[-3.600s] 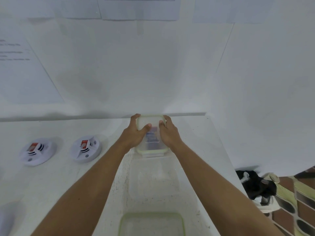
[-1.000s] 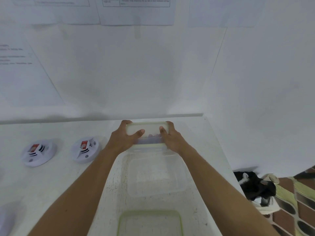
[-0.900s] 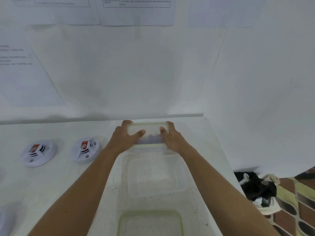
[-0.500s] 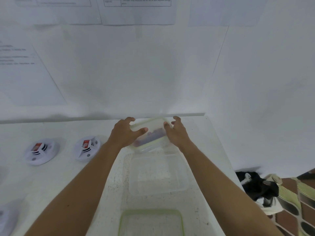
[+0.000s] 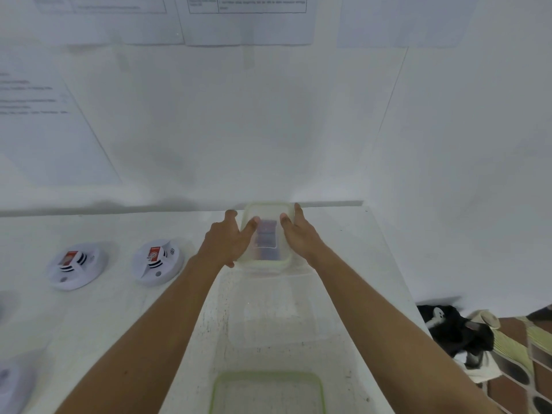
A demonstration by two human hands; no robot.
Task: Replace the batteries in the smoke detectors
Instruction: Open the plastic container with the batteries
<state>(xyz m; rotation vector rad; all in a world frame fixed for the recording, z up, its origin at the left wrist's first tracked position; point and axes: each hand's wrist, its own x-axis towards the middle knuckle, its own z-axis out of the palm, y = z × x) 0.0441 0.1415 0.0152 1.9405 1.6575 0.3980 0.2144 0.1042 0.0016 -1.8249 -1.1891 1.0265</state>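
At the far end of the white table (image 5: 98,324), close to the wall, your two hands bracket a small clear plastic container (image 5: 266,234) with a pale green rim. Your left hand (image 5: 224,244) presses against its left side, thumb lying across the top edge and fingers reaching round the back corner. Your right hand (image 5: 299,236) sits flat against the right side, thumb hooked over the rim, fingers stretched toward the wall. So both hands are gripping that container between them. Through its clear top you can make out a dark bluish block (image 5: 266,238); it's too blurred to say for certain that those are batteries.

Nearer to you, just below the held box, a larger clear tub (image 5: 268,318) rests on the table, and nearer still, at the bottom edge of the view, lies a green-rimmed lid (image 5: 266,392), partly cut off.

Off to your left, two round white smoke detectors lie on the tabletop, well apart from your hands. One detector (image 5: 157,261) sits just beside your left forearm; the other detector (image 5: 76,265) is further left. Each shows a red-and-white label on top. Another pale round shape (image 5: 12,383) peeks in at the lower left corner, too cropped to identify.

Printed sheets (image 5: 248,19) hang on the wall above. Down to your right, past the table's edge, a black-and-white bundle (image 5: 454,330) rests on a patterned surface.
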